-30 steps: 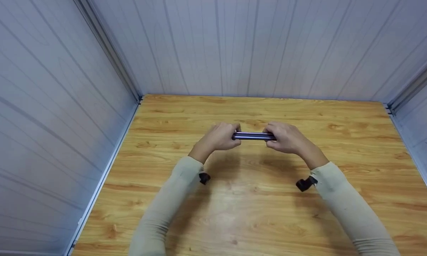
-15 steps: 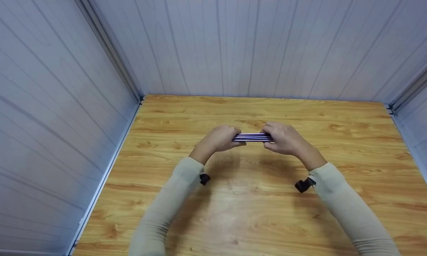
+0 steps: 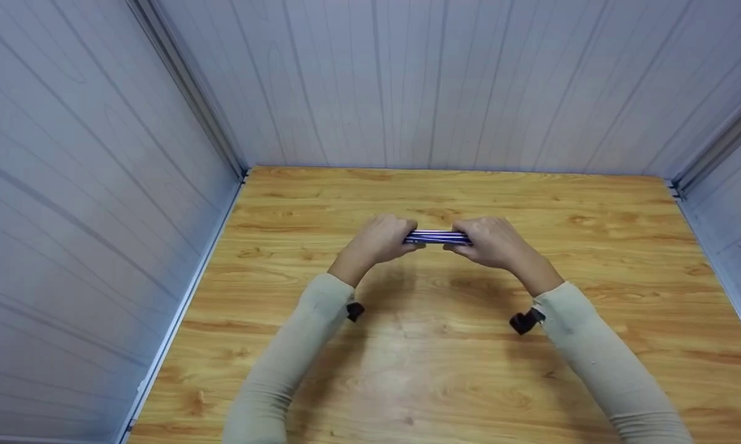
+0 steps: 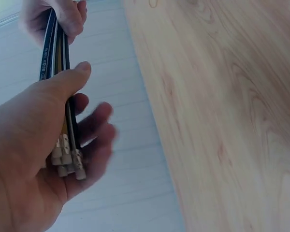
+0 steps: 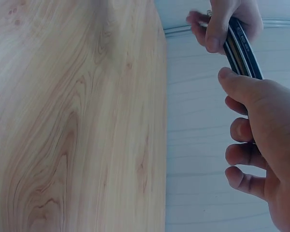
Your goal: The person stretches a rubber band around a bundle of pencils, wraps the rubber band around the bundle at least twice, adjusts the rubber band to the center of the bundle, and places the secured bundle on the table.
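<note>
Several dark pencils (image 3: pixel 437 237) are bunched side by side and held level between the two hands in the head view. My left hand (image 3: pixel 380 239) grips the bundle's left end, thumb along the near side. In the left wrist view the metal-banded eraser ends (image 4: pixel 67 157) lie within that palm, and the other fingers (image 4: pixel 97 137) bend loosely around them. My right hand (image 3: pixel 492 242) grips the opposite end, its thumb and curled fingers around the bundle. The right wrist view shows the dark pencil sides (image 5: pixel 242 48) between both hands; the far tips are hidden in the right hand.
A wood-grain tabletop (image 3: pixel 432 364) lies under the arms. Pale panel walls rise at the back (image 3: pixel 407 86), the left (image 3: pixel 80 203) and the right (image 3: pixel 734 234). Small black wrist mounts (image 3: pixel 523 322) stick out from the sleeves.
The right hand has shifted slightly left, closer to the left hand, so a shorter stretch of pencils shows between them. The pencils' facing sides have turned a little.
</note>
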The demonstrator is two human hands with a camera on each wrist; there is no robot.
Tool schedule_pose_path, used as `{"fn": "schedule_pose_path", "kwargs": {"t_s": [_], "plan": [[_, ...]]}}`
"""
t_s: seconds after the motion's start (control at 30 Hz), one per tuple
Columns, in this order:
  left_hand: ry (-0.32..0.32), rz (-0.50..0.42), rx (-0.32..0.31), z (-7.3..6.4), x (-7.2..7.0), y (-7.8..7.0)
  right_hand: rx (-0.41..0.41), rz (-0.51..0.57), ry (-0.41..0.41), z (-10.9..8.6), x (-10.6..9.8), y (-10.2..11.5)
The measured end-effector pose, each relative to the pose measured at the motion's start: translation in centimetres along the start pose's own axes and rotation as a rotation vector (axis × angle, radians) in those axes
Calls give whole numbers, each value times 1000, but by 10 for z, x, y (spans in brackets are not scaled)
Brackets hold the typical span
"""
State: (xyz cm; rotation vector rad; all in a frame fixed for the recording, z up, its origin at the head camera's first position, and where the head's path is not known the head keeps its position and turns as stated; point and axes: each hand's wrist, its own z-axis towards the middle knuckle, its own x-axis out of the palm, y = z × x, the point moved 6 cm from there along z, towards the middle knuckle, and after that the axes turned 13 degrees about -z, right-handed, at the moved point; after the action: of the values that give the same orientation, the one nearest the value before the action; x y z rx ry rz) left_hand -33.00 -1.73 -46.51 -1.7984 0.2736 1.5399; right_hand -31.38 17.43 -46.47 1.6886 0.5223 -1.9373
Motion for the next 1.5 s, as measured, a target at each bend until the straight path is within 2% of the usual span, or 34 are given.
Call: {"fn": "schedule_pose_path", "kwargs": {"t_s": [0.2,0.33,0.43,0.53,0.63,0.77,0.87,1.03,1.13,1.23,1.5], "plan": [[-12,-20,64,-3,1,-3,-14,-32,-27,-2,1,0],[-23,-26,108,-5,3,-3,10,-27,-1,-3,2,-2],[-18,-39,119,-6,4,-2,25,-23,18,-4,1,-2],[-2,-78,98,-7,5,3,40,1,10,-6,1,-5],[10,-115,49,-9,3,12,66,36,-25,-12,-1,-11],[8,-111,-10,-15,-2,25,100,93,-84,-21,-3,-21],[-3,-107,-28,-18,-6,32,142,273,-125,-26,-2,-25],[-19,-142,-31,-21,-11,37,294,804,-238,-35,6,-26],[-22,-152,-34,-21,-13,38,355,1010,-306,-39,12,-18],[-25,-161,-45,-22,-14,39,357,1105,-335,-42,16,-6],[-23,-168,-60,-23,-15,37,287,1198,-334,-40,21,16]]}}
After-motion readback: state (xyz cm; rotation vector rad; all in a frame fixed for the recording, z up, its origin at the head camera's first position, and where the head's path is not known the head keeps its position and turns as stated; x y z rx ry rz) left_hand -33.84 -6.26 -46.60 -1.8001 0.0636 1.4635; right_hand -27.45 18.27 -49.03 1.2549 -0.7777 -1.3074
